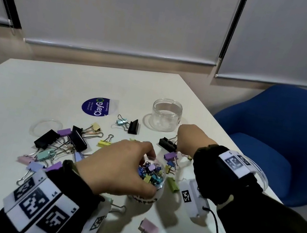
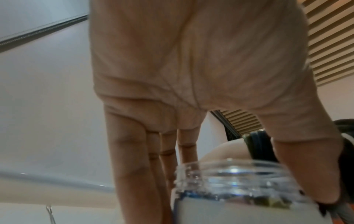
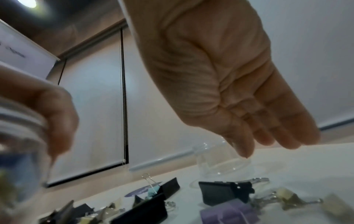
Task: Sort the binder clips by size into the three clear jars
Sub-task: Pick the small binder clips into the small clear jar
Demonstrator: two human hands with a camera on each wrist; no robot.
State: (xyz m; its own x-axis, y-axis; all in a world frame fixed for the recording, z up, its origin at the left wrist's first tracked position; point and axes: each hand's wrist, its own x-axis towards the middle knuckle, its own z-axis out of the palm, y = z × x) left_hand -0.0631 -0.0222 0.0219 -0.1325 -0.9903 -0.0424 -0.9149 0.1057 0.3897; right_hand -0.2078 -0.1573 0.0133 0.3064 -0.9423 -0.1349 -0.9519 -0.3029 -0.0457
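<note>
My left hand [image 1: 148,172] grips a clear jar [image 1: 152,180] filled with small coloured binder clips, fingers and thumb curled round its rim [image 2: 229,168]. My right hand [image 1: 181,141] hangs over a large black clip [image 1: 167,144] with relaxed, downward fingers [image 3: 287,136] that hold nothing. Just behind it stands an empty clear jar [image 1: 166,116]. Part of another clear jar [image 1: 260,173] shows behind my right wrist. The black clip [image 3: 222,192] and a purple clip [image 3: 229,212] lie below the right hand [image 3: 264,145].
Large and medium clips lie piled at the left [image 1: 61,145], and a pink one [image 1: 149,228] lies near the front. A clear lid [image 1: 46,126] and a blue sticker [image 1: 97,106] lie on the white table [image 1: 31,84]. A blue chair [image 1: 279,142] stands right.
</note>
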